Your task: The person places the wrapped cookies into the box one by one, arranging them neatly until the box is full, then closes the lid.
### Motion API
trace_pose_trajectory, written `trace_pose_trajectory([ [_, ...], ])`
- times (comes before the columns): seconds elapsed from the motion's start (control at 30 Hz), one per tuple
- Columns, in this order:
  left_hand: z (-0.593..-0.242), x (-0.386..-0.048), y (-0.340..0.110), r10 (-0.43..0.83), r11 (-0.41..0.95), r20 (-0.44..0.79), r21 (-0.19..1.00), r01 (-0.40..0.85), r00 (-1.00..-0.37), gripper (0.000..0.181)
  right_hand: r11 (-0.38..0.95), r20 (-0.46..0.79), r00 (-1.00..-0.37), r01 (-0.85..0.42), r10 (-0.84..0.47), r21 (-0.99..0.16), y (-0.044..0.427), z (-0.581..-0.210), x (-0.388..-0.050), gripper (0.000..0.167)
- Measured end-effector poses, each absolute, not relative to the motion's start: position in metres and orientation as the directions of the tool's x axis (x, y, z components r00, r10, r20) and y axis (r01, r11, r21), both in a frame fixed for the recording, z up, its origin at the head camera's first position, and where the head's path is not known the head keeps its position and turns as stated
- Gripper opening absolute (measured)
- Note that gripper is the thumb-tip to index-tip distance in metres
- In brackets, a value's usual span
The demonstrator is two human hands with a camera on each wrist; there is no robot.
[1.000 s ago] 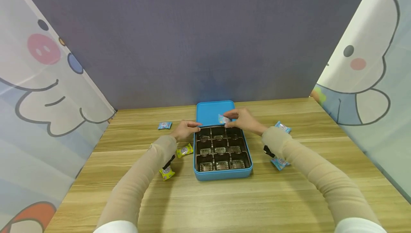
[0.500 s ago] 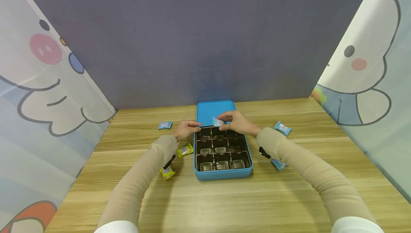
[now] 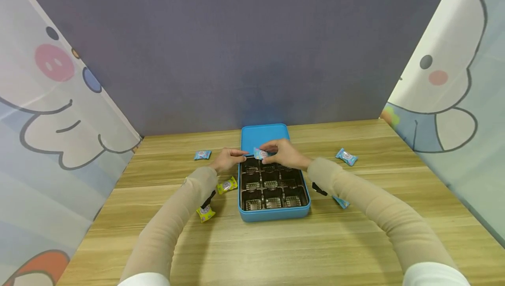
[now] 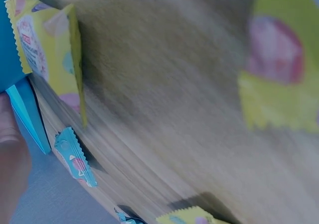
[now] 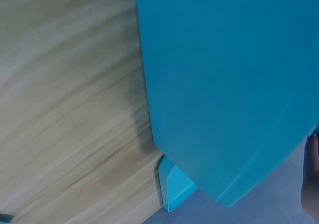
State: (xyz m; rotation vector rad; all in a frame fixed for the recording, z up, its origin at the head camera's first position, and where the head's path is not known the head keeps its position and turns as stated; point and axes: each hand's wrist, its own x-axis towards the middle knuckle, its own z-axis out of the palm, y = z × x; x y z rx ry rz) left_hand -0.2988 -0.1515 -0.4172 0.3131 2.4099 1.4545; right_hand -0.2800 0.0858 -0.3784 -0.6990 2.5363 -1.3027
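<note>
In the head view, my right hand (image 3: 286, 153) pinches a small blue wrapped candy (image 3: 261, 153) between thumb and fingers. The candy is over the back-left part of a blue box (image 3: 274, 214). That box contains a dark plastic tray (image 3: 270, 176) divided into several compartments. At the box's back-left corner my left hand (image 3: 228, 159) grips the rim. The left wrist view catches part of the left hand (image 4: 11, 159) beside the box's blue side. Only a fingertip edge of the right hand (image 5: 311, 176) shows in the right wrist view, where the candy is hidden.
The blue lid (image 3: 264, 135) lies behind the box. Yellow wrapped candies (image 3: 227, 185) and a blue one (image 3: 203, 154) lie to the left. Right of the box are a blue candy (image 3: 347, 157) and another (image 3: 341, 202), partly behind the right forearm. A grey partition stands behind the table.
My right hand has moved left with the blue candy, from in front of the lid to the box's back-left compartments. The left hand has stayed at the corner.
</note>
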Motion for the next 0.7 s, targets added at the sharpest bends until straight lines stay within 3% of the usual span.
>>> trace_pose_trajectory([
  [0.7,-0.418,-0.299,-0.151,0.303,0.444,-0.146,0.896,0.004,-0.942,0.035,0.448,0.018,-0.85,-0.295,-0.526,-0.844,0.062,-0.385,-0.282,0.049],
])
